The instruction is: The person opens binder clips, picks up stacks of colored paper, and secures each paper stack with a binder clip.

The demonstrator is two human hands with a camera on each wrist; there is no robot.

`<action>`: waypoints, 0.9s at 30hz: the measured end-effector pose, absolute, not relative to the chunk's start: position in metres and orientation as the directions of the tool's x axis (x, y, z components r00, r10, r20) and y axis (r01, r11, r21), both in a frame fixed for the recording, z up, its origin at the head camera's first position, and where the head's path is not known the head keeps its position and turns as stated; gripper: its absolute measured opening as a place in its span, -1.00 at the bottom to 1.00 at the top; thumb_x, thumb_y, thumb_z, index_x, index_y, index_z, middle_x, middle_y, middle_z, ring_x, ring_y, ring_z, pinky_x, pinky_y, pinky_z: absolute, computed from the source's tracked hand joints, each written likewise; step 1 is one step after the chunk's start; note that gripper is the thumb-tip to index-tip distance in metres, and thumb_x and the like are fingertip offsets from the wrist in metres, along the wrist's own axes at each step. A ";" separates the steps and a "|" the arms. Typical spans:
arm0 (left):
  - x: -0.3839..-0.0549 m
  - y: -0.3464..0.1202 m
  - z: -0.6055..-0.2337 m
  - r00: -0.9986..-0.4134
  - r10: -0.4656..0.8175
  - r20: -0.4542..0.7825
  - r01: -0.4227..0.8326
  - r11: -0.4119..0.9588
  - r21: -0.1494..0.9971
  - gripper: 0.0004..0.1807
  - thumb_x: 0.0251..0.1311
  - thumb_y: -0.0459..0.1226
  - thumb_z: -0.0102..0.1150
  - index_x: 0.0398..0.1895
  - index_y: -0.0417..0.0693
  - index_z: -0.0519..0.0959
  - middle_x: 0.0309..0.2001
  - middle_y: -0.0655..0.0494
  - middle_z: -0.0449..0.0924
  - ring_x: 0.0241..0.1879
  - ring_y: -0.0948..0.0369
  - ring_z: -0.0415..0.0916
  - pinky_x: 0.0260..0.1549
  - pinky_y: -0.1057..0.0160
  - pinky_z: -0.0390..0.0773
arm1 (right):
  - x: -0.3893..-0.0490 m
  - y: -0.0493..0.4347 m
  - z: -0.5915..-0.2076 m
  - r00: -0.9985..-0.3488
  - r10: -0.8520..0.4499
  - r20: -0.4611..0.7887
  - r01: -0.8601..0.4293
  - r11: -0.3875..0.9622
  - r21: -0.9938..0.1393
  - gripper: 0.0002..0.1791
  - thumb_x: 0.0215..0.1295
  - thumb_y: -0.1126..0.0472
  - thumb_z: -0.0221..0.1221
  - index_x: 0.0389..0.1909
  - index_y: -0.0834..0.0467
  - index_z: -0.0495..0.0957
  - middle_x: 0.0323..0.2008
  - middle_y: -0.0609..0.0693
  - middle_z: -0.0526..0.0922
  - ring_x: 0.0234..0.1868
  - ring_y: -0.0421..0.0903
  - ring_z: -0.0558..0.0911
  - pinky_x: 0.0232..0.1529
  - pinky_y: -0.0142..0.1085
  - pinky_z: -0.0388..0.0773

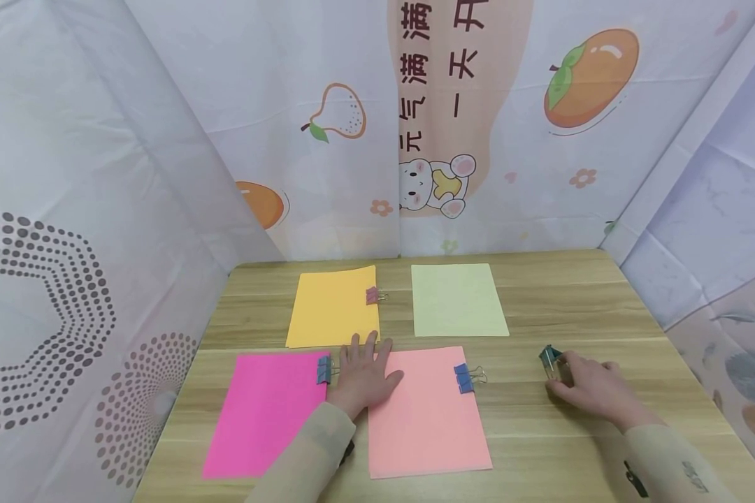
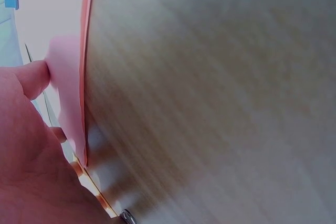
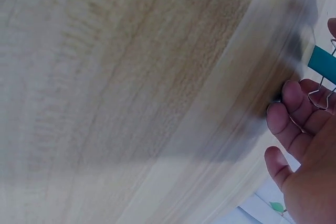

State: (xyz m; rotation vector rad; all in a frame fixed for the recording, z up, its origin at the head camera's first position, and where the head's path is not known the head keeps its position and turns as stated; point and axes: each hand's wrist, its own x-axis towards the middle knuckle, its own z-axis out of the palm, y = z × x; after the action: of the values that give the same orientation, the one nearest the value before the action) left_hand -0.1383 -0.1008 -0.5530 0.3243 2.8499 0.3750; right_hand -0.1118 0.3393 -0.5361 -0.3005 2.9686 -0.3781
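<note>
My right hand (image 1: 594, 391) holds a teal binder clip (image 3: 323, 63) by its wire handles, close to the tabletop at the right. Fingers spread, my left hand (image 1: 361, 381) lies between the magenta and salmon paper stacks. Its thumb rests on the salmon paper (image 1: 428, 426), and its fingertips reach the lower edge of the yellow paper (image 1: 333, 307). A blue binder clip (image 1: 463, 378) grips the right edge of the salmon stack. Just left of the left hand, a grey-blue binder clip (image 1: 324, 370) sits on the magenta paper (image 1: 270, 412). The yellow stack carries a dark pink clip (image 1: 371, 296).
Pale green paper (image 1: 458, 300) lies at the back, right of the yellow stack, with no clip seen on it. The wooden table (image 1: 554, 293) meets a printed curtain (image 1: 333, 188) at the back, with more hanging cloth on both sides.
</note>
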 end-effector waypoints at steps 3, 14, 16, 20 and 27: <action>-0.139 -0.101 -0.553 -0.945 0.248 -0.214 0.184 0.942 0.280 -0.19 0.40 0.27 -0.08 0.62 0.19 0.13 0.62 -0.09 -0.06 0.58 -0.30 -0.27 0.44 -0.41 -0.22 | -0.112 0.338 -0.535 -0.971 -0.214 -0.109 -0.182 0.951 -0.251 -0.31 0.26 -0.22 0.29 0.00 0.36 0.49 -0.26 0.20 0.75 -0.20 0.23 0.72 -0.04 0.47 0.34; -0.139 -0.100 -0.552 -0.940 0.243 -0.241 0.174 0.946 0.272 -0.19 0.42 0.26 -0.09 0.63 0.20 0.10 0.64 -0.08 -0.10 0.59 -0.28 -0.31 0.45 -0.41 -0.24 | -0.110 0.333 -0.534 -0.975 -0.176 -0.132 -0.143 0.963 -0.228 -0.20 0.31 -0.40 0.17 -0.01 0.34 0.47 -0.50 -0.02 0.61 -0.38 0.00 0.66 0.03 0.43 0.31; -0.139 -0.100 -0.552 -0.940 0.244 -0.240 0.176 0.946 0.273 -0.19 0.42 0.26 -0.09 0.63 0.20 0.10 0.64 -0.08 -0.10 0.59 -0.28 -0.31 0.44 -0.41 -0.24 | -0.110 0.333 -0.534 -0.975 -0.177 -0.131 -0.145 0.964 -0.225 -0.20 0.32 -0.40 0.15 -0.02 0.34 0.47 -0.52 -0.02 0.60 -0.39 0.00 0.66 0.04 0.44 0.31; -0.141 -0.101 -0.554 -0.938 0.245 -0.245 0.177 0.946 0.271 -0.18 0.41 0.27 -0.10 0.64 0.21 0.09 0.64 -0.08 -0.11 0.59 -0.29 -0.32 0.45 -0.40 -0.25 | -0.110 0.331 -0.533 -0.973 -0.191 -0.127 -0.161 0.963 -0.217 -0.29 0.37 -0.33 0.15 -0.08 0.32 0.46 -0.58 -0.07 0.55 -0.43 -0.01 0.65 0.04 0.47 0.32; -0.141 -0.100 -0.554 -0.939 0.243 -0.245 0.173 0.945 0.277 -0.18 0.40 0.27 -0.08 0.64 0.20 0.10 0.64 -0.08 -0.12 0.59 -0.29 -0.32 0.44 -0.41 -0.26 | -0.110 0.330 -0.532 -0.970 -0.212 -0.121 -0.181 0.957 -0.226 -0.43 0.42 -0.22 0.15 -0.13 0.28 0.45 -0.62 -0.13 0.53 -0.45 -0.07 0.65 0.02 0.46 0.35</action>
State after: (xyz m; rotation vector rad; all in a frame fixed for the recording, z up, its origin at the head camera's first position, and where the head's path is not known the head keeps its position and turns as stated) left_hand -0.1407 -0.1005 -0.5544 0.3077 2.8220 0.3655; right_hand -0.1100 0.3304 -0.5323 -0.2985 2.9648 -0.3228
